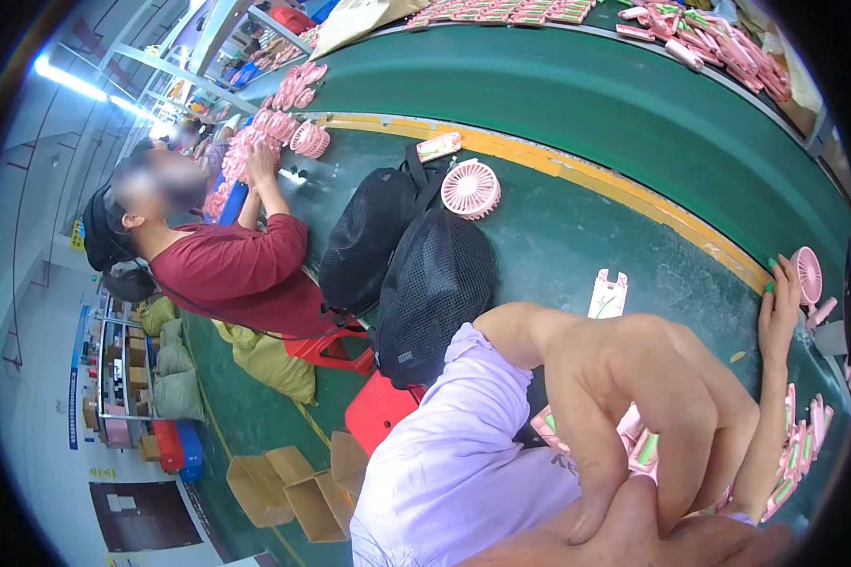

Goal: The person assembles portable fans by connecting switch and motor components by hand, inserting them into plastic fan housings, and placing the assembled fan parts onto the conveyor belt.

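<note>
My left hand (652,397), coming out of a lilac sleeve (463,444), is raised close to the camera, its fingers curled. Thumb and fingertips press at a blurred skin-coloured surface (615,539) along the bottom edge; I cannot tell what is pinched there. My right hand (781,307) lies at the far right by the yellow table edging, fingers stretched out with green at the tips. Right beside it is a small pink fan (807,277) with a handle. Behind my left hand, a white-and-pink printed cover (608,294) lies on the green table, and pink-and-green parts (647,449) show between its fingers.
Black mesh backpacks (435,293) and a round pink fan head (471,189) sit on the table. Beyond the yellow edging runs a green conveyor (539,85), with pink parts piled (719,47) past it. A co-worker in a dark red top (236,269) handles pink parts. Cardboard boxes (293,487) stand on the floor.
</note>
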Action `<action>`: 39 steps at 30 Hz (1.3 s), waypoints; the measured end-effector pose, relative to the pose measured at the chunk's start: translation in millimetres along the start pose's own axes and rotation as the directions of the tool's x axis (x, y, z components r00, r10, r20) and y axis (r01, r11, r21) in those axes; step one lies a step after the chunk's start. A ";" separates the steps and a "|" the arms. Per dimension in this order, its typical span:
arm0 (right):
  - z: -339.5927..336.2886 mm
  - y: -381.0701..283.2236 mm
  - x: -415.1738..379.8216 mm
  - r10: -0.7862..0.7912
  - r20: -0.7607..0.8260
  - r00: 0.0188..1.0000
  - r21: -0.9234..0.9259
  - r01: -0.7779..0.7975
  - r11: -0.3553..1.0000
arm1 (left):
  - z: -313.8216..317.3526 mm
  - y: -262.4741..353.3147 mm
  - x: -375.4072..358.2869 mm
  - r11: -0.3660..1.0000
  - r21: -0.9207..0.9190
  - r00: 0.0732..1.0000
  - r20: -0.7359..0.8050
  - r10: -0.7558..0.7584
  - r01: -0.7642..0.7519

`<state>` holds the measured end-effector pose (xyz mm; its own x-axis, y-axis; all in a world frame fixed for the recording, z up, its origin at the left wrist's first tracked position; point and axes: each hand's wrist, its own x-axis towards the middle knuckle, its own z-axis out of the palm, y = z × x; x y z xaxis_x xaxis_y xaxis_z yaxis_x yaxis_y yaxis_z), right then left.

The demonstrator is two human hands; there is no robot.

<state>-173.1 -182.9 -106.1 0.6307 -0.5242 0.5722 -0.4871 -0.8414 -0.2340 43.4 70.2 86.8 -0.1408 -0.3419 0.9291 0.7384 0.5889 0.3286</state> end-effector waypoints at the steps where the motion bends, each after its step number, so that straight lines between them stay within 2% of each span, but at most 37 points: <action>1: 0.0 -0.1 -0.2 -0.003 -0.001 1.000 -0.001 0.003 1.000 | 2.2 1.8 0.1 1.000 0.002 0.999 -0.022 -0.024 0.024; 5: 1.0 2.3 -0.5 -0.001 0.010 1.000 0.000 0.001 1.000 | 9.1 14.3 2.6 0.991 0.065 0.984 -0.138 -0.110 0.120; 8: 3.2 2.6 -0.4 0.016 0.010 1.000 0.026 -0.016 1.000 | -7.2 7.8 -4.6 0.991 0.103 0.978 0.180 -0.103 0.085; 10: 2.3 3.8 -0.1 0.010 0.008 1.000 0.012 -0.010 1.000 | -5.6 4.2 -3.6 0.988 -0.037 0.969 0.205 -0.138 0.149; 13: 2.1 2.7 -0.4 0.014 0.011 1.000 0.006 -0.014 1.000 | -17.2 4.9 0.3 0.969 -0.110 0.946 0.266 -0.187 0.223; 15: 2.3 1.7 0.6 0.009 0.012 1.000 -0.010 -0.009 1.000 | -21.3 8.3 -0.6 0.938 -0.210 0.953 0.183 -0.241 0.277; 16: 1.8 2.1 -0.7 0.005 0.015 1.000 -0.026 -0.005 1.000 | -20.1 9.8 -4.2 0.902 -0.315 0.955 0.074 -0.286 0.294; 18: 3.0 2.8 1.2 0.005 0.017 1.000 -0.039 -0.004 0.999 | -17.6 9.2 -5.5 0.908 -0.352 0.962 -0.065 -0.267 0.228; 22: -2.2 5.9 -3.6 0.033 0.044 0.998 -0.024 -0.032 0.999 | -10.1 -7.1 2.4 0.997 -0.056 0.985 -0.167 0.034 -0.044; 24: 4.7 4.7 -1.6 0.036 0.066 0.997 0.005 -0.037 0.999 | -8.3 -5.0 -1.5 0.999 0.041 0.983 -0.178 0.043 -0.036; 26: 11.9 28.4 -5.4 -0.034 0.096 0.995 -0.004 0.034 0.999 | -5.5 0.2 -5.8 0.995 0.050 0.981 -0.180 -0.071 0.081; 28: 8.9 17.9 -3.4 -0.031 0.081 0.996 0.061 0.026 0.998 | -0.2 -0.3 -9.4 0.986 0.025 0.967 -0.201 -0.156 0.164; 29: 13.0 32.8 -5.7 -0.047 0.095 0.994 -0.028 0.050 0.998 | 3.9 -4.2 -10.3 0.981 0.000 0.959 -0.209 -0.191 0.195; 32: 14.3 32.4 -5.6 -0.021 0.088 0.996 -0.025 0.023 0.999 | 15.5 -4.3 -12.6 0.963 0.018 0.936 -0.243 -0.256 0.268; 34: 11.0 26.8 -3.8 -0.017 0.095 0.995 -0.037 0.021 0.999 | 15.5 -2.4 -12.6 0.961 0.075 0.943 -0.227 -0.242 0.265; 36: 11.8 25.8 -3.9 -0.028 0.087 0.996 -0.043 0.032 0.999 | 22.8 3.1 -8.3 0.951 -0.107 0.927 -0.216 -0.306 0.290; 38: 12.8 22.7 -1.7 -0.022 0.091 0.996 -0.032 0.025 0.999 | 23.1 5.2 -6.9 0.929 -0.134 0.922 -0.134 -0.363 0.346; 39: 10.2 22.3 -2.9 -0.014 0.095 0.995 -0.035 0.017 0.999 | 18.7 3.0 -11.5 0.922 -0.076 0.921 -0.062 -0.385 0.380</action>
<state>-179.6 -201.5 -121.0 0.6917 -0.5229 0.4981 -0.4970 -0.8451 -0.1969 34.8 89.5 80.3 -0.3729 -0.5869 0.7187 0.6772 0.3574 0.6432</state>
